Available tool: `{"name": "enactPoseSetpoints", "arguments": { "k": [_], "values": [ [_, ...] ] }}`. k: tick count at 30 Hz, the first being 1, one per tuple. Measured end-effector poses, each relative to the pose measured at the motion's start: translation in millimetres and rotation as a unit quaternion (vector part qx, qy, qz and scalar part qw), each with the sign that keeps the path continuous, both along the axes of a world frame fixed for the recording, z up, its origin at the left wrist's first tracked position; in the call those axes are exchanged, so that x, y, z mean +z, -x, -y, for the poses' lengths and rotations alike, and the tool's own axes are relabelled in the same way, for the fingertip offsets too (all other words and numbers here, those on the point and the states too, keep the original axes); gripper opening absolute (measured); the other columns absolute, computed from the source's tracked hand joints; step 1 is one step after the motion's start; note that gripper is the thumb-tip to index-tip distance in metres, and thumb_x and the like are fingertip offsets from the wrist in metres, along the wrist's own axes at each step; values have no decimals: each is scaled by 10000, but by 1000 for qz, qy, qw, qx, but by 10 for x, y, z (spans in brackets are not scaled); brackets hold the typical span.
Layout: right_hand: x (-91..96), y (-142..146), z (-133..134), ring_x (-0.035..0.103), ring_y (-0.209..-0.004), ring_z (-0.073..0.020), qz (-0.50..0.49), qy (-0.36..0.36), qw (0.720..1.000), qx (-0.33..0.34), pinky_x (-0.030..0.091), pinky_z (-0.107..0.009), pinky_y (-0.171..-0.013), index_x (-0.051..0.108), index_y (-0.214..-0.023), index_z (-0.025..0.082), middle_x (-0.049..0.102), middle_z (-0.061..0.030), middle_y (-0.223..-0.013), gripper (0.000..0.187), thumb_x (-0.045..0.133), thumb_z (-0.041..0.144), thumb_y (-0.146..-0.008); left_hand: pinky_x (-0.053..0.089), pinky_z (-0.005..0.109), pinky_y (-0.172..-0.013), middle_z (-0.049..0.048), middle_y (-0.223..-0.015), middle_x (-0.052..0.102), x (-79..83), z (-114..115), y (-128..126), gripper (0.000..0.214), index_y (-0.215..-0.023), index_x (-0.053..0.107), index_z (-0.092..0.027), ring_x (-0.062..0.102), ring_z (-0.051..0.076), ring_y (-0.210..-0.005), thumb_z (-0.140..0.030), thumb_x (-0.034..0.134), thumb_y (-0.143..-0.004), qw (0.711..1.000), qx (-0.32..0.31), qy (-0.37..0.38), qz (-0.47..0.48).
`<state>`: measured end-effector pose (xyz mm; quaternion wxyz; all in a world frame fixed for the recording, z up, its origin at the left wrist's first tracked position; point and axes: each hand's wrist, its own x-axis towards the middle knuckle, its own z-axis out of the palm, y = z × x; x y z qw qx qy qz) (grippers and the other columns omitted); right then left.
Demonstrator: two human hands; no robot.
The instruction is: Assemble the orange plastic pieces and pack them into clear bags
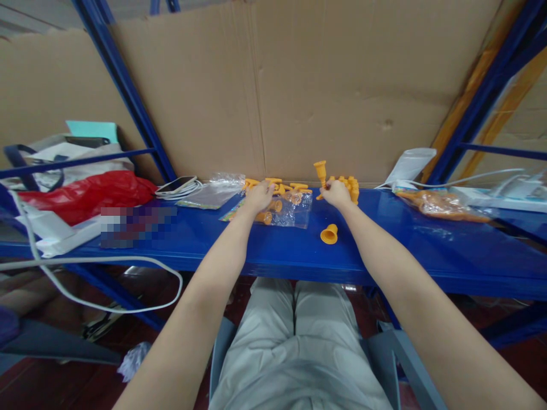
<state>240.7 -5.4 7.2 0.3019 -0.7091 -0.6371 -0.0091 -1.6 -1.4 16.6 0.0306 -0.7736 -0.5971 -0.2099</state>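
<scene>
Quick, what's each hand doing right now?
Left hand: on the orange parts, grip cannot be told.
Right hand: closed, holding an orange cone.

Glossy blue painted-metal shelf (427, 250); matt, faintly creased cardboard (320, 85) at the far side. The orange cones (329, 234) look smooth matt plastic (perhaps rubbery). The clear bags (299, 215) are shiny, crinkled film; left red bag (85, 193) glossy.

Orange cones (329, 234) on a glossy blue shelf (427, 250); red bag (85, 196) at left; plain brown cardboard (342, 85) far behind; white cable (106, 262) near left.
</scene>
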Motion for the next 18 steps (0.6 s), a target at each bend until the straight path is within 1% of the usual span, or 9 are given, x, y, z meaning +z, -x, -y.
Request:
{"name": "enactPoseSetpoints", "arguments": {
  "k": [2, 4, 5, 7, 9, 10, 13, 16, 18],
  "values": [
    [15, -4, 3, 672, -1034, -307, -7, -8, 1000, -15, 507, -370, -841, 728, -994, 176, 732, -156, -1043, 236, 538, 233, -867, 403, 314, -1078, 119, -1388, 614, 106, 119, -95, 498, -1352, 581, -130, 544, 221, -1293, -313, 273, -1006, 995, -59, -62, 46],
    [50, -1, 15, 673, -1032, -294, -11, -23, 999, -20, 502, -351, -834, 723, -972, 183, 737, -143, -1049, 225, 533, 242, -867, 463, 297, -966, 110, -1193, 716, 197, 300, -269, 436, -1169, 688, -141, 639, 212, -1110, -334, 341, -991, 986, -129, -84, 57],
    [78, 1, 23, 675, -1025, -285, -13, -33, 999, -21, 499, -337, -825, 720, -952, 188, 740, -136, -1043, 214, 532, 242, -867, 482, 292, -903, 102, -1089, 743, 229, 409, -380, 421, -1085, 714, -145, 665, 203, -1007, -355, 364, -985, 982, -168, -69, 49],
    [149, 1, 38, 679, -1002, -273, -20, -54, 998, -23, 494, -316, -802, 710, -913, 195, 743, -131, -1027, 196, 525, 241, -868, 492, 286, -797, 87, -905, 753, 256, 636, -628, 414, -911, 735, -148, 674, 189, -838, -408, 416, -963, 972, -236, -11, 2],
    [233, -11, 47, 680, -979, -269, -27, -79, 996, -23, 488, -305, -776, 699, -893, 192, 743, -137, -1014, 187, 520, 246, -872, 484, 283, -720, 77, -756, 727, 247, 834, -873, 419, -752, 724, -159, 659, 186, -730, -464, 490, -918, 956, -280, 58, -66],
    [274, -24, 49, 678, -967, -268, -29, -91, 995, -21, 484, -302, -763, 693, -888, 189, 742, -141, -1004, 184, 519, 249, -874, 478, 282, -693, 79, -702, 710, 236, 909, -980, 431, -695, 711, -161, 653, 189, -701, -486, 514, -899, 952, -279, 84, -90],
    [375, -104, 58, 668, -935, -269, -23, -123, 992, -10, 472, -298, -732, 675, -877, 180, 734, -146, -958, 176, 517, 256, -876, 468, 282, -631, 77, -581, 654, 218, 1027, -1212, 464, -609, 678, -166, 629, 189, -612, -529, 541, -864, 949, -233, 168, -134],
    [417, -248, 101, 655, -923, -275, -10, -141, 990, -13, 461, -308, -733, 662, -874, 185, 722, -139, -931, 167, 525, 280, -873, 460, 290, -558, 45, -449, 559, 231, 1036, -1312, 486, -552, 647, -173, 542, 166, -463, -530, 522, -857, 922, -238, 269, -147],
    [408, -369, 149, 647, -920, -274, -5, -152, 988, -25, 456, -315, -745, 655, -862, 187, 718, -135, -929, 162, 530, 292, -868, 457, 300, -533, 40, -418, 529, 240, 1015, -1346, 437, -553, 656, -167, 518, 168, -431, -474, 537, -840, 911, -252, 289, -151]
  ]
}}
